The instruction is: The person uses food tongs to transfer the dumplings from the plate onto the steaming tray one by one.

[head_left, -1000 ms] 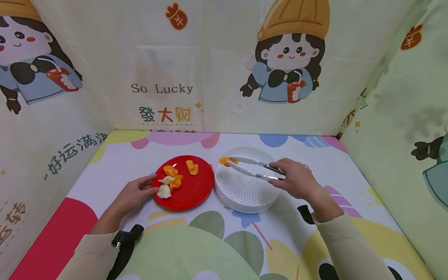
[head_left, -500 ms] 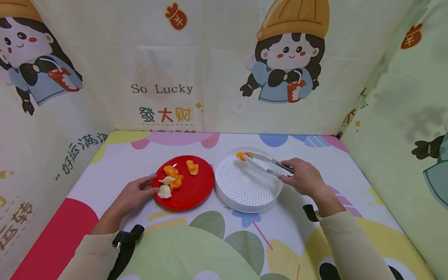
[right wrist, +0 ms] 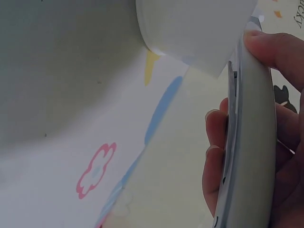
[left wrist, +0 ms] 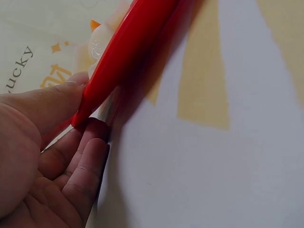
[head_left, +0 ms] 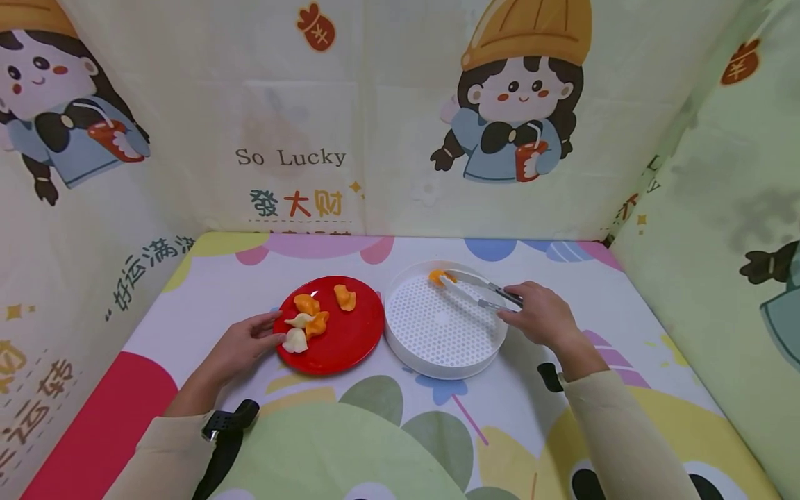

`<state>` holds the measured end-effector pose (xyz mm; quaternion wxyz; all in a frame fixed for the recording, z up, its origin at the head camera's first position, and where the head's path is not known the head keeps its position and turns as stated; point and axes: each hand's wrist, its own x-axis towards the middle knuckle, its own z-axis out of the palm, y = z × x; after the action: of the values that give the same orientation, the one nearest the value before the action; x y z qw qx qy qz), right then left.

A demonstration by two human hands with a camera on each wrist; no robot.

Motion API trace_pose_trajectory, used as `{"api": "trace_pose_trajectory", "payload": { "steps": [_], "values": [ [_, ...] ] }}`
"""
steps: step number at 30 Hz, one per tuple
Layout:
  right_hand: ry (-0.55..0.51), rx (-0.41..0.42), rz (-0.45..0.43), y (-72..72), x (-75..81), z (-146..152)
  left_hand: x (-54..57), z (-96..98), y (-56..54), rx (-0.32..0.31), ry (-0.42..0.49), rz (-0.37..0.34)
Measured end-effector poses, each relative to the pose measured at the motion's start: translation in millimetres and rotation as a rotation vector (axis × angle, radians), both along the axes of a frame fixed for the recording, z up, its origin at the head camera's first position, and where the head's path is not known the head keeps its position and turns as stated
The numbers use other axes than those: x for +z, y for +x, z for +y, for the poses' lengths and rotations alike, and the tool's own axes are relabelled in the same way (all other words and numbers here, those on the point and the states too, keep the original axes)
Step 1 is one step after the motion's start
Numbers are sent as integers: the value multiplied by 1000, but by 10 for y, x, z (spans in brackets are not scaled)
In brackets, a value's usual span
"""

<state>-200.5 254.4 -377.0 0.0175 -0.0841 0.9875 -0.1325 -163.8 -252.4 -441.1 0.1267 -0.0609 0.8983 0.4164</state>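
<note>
My left hand [head_left: 240, 347] pinches the left rim of a red plate [head_left: 356, 337]; in the left wrist view the thumb lies on top and fingers sit beneath the tilted-looking plate [left wrist: 128, 57]. Several orange and white dumplings, among them an orange dumpling [head_left: 345, 297] and a white dumpling [head_left: 295, 341], lie on it. My right hand [head_left: 544, 316] grips tongs [head_left: 507, 297], whose tips are at another orange dumpling [head_left: 437, 278] inside the far side of a round white perforated tray [head_left: 440, 369]. The right wrist view shows the tongs' handle [right wrist: 254, 142] in the hand, with their tips hidden.
Plate and tray stand side by side on a patterned tablecloth [head_left: 306, 444]. Printed cloth walls [head_left: 400, 118] rise behind and at both sides. A black strap [head_left: 228, 430] hangs from the left wrist.
My right hand has carried the tongs and orange dumpling from the tray's left side rightward to its far side. My left hand and the plate have stayed put.
</note>
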Motion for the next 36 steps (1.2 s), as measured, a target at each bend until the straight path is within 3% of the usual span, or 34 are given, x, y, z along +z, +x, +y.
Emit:
{"api": "trace_pose_trajectory", "payload": {
  "steps": [11,22,28,36],
  "values": [
    [28,-22,-15,-37,-24,-14,6,11,-10,4,-5,8],
    [-18,-26,-20,10,19,-66,-7,0,-11,8,-8,5],
    [-80,28,2,33,65,-169,0,-4,-9,7,-6,5],
    [-144,160,26,49,90,-394,-1,-10,-13,3,-5,3]
  ]
}}
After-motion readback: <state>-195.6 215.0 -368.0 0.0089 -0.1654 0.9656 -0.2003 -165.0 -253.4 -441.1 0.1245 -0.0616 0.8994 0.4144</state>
